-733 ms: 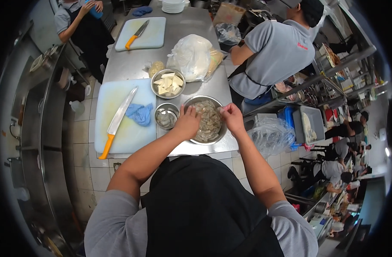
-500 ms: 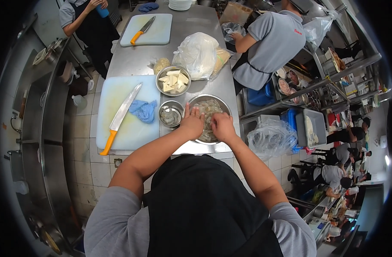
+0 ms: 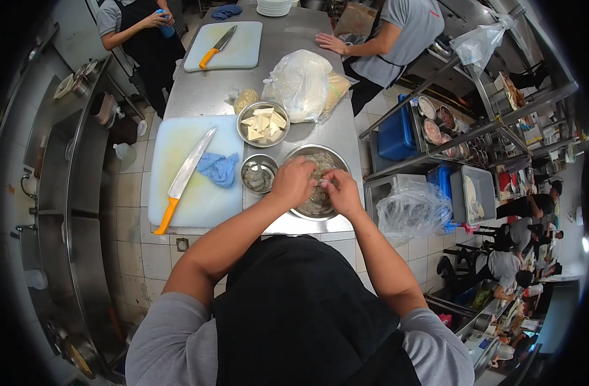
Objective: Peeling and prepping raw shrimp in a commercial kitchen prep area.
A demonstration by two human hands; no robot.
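Over a steel bowl point(image 3: 334, 152) of greyish, translucent raw shrimp point(image 3: 315, 205), my two hands meet with bent fingers. My left hand point(image 3: 296, 183) pinches what looks like one shrimp point(image 3: 319, 180) from the left side. From the right, my right hand point(image 3: 341, 192) has thumb and fingertips closed on that same piece; its details are small and partly covered by the fingers. Left of this bowl stands a smaller steel bowl point(image 3: 254, 161) holding a few grey pieces, likely shrimp. Behind it, another steel bowl point(image 3: 242, 132) contains pale yellow-white chunks point(image 3: 264, 123).
On a white cutting board point(image 3: 166, 143) lie an orange-handled knife point(image 3: 190, 165) and a crumpled blue cloth point(image 3: 218, 169). Farther off are a filled plastic bag point(image 3: 299, 83) and a second board point(image 3: 207, 40) with a knife. One co-worker's hand point(image 3: 332, 44) rests on the table.
My hands have drawn together over the bowl, my left fingers going from spread to pinched. The co-worker at the right has shifted away, a hand now on the table. The view has shifted slightly.
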